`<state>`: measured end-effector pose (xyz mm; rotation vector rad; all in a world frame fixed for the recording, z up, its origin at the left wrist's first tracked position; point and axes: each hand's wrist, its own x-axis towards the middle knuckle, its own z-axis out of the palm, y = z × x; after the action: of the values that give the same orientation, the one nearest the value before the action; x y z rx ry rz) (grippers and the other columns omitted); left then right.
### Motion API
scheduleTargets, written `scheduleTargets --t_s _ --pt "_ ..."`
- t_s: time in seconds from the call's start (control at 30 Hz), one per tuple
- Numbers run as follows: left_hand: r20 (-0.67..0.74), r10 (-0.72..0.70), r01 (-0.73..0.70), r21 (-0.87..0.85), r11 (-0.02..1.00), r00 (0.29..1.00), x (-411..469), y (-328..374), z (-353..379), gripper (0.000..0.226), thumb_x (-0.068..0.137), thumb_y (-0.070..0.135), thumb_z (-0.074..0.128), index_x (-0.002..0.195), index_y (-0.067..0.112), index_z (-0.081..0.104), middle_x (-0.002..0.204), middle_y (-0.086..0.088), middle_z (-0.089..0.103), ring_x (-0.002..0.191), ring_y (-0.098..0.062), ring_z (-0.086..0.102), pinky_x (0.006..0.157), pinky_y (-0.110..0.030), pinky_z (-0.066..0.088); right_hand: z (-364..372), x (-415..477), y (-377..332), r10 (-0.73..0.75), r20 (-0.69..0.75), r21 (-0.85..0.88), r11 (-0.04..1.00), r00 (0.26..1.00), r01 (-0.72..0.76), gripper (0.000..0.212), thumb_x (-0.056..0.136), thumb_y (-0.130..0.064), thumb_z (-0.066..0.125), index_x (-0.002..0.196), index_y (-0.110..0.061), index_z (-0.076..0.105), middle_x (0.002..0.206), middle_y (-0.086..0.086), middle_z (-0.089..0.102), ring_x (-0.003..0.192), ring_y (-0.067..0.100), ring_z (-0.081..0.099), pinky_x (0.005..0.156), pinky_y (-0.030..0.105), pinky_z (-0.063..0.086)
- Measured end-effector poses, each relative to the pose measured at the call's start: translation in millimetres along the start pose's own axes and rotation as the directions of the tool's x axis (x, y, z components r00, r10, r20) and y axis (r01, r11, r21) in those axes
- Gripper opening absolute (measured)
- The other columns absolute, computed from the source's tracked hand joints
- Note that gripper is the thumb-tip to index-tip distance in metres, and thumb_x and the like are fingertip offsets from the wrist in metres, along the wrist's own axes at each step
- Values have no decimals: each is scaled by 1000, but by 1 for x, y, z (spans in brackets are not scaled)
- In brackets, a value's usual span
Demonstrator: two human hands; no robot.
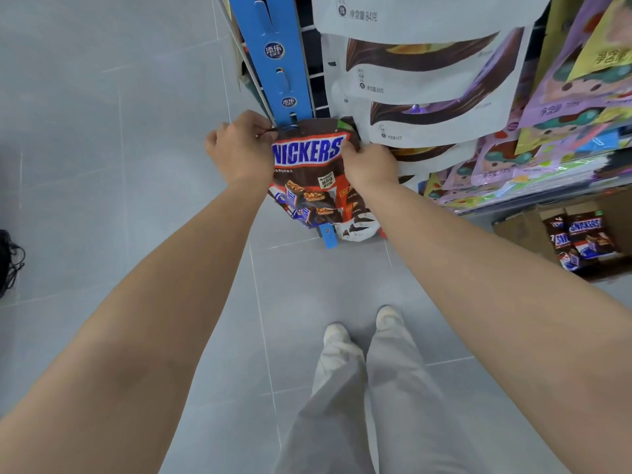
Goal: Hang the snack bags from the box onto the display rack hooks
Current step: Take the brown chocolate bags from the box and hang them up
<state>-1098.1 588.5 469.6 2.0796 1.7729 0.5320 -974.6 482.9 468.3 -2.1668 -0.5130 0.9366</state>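
Right now we hold a Snickers bag (309, 155) up against the lower part of the blue strip (278, 73) that hangs down the end of the display rack. Our left hand (239, 148) has its fingers curled at the bag's top left corner, pinching it just beside the strip's edge. Our right hand (371, 164) grips the bag's upper right edge, fingers closed on the wrapper. The bag's top edge sits at a small dark hook (292, 118) on the strip; whether the hook has passed through the bag we cannot tell. The bag hangs upright with its logo facing us. The strip's lower end shows beneath it, with a white packet (359, 230) just beside.

To the right, white bags (427, 80) hang in overlapping rows on the rack, and purple bags (564, 97) hang further right. Low at the right, beneath those, sits a cardboard box (519, 230) with Snickers bags (584, 234) lying inside it, well apart from our hands. Below us, over the grey tiled floor (119, 131), are our light trousers (376, 388) and pale shoes (337, 333). Black cables (8, 261) lie at the left edge.
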Motion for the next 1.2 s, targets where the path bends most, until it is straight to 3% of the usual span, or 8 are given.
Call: scheduleTargets --t_s 0.23,0.53,0.63,0.73,0.83,0.97,1.13,1.2 --pt "35 54 -57 102 993 998 1 1 -2 13 89 32 57 96 21 59 105 0 66 110 -21 50 91 -27 28 -2 -2 -1 62 -20 122 991 998 -59 42 93 -44 49 119 -11 51 115 4 61 104 17 60 81 23 48" --pt "124 89 -115 226 967 988 -4 12 -13 19 89 23 55 107 17 58 118 -7 59 115 -26 48 96 -36 32 -11 -5 -12 205 219 58 973 954 -222 51 93 -53 38 126 -15 46 121 8 61 107 25 60 94 42 50" --pt "46 128 -129 26 991 991 -24 22 -26 7 87 19 54 94 16 54 106 -4 60 103 -22 54 88 -36 42 -25 -18 -7 225 367 -8 971 903 -239 51 94 -47 43 126 -7 47 115 9 61 102 25 62 90 40 52" --pt "176 180 -155 -149 977 968 -53 37 -28 8 85 12 52 82 19 49 79 5 57 76 -14 54 65 -27 43 -47 -32 5 214 473 -36 974 854 -224 41 95 -40 46 114 -5 54 108 11 63 93 23 64 81 36 52" --pt "378 312 -281 -135 950 872 -77 61 -16 23 81 9 58 68 25 47 65 11 50 68 -10 52 65 -25 43 -75 -36 33 199 454 21 972 869 -233 32 95 -37 46 104 -8 54 104 11 62 83 21 62 71 33 52" --pt "617 445 -416 -202 886 648 -105 113 12 26 79 8 65 66 26 50 66 11 51 65 -8 51 67 -24 43 -124 -37 75 211 357 171 943 910 -286 27 93 -35 51 103 -9 53 99 10 61 78 20 61 80 38 53" --pt "652 568 -475 -341 811 503 -157 199 52 8 83 6 62 81 14 60 71 8 53 61 0 47 55 -5 36 -211 -48 122 216 247 295 912 945 -286 14 92 -27 52 94 -13 54 82 6 58 65 19 57 55 25 43" --pt "674 561 -449 -360 818 481 -181 238 76 10 83 7 61 84 17 59 71 4 53 63 -8 49 60 -14 40 -258 -50 146 221 172 313 912 960 -266 15 91 -26 54 96 -13 56 83 5 60 70 21 60 56 25 45"
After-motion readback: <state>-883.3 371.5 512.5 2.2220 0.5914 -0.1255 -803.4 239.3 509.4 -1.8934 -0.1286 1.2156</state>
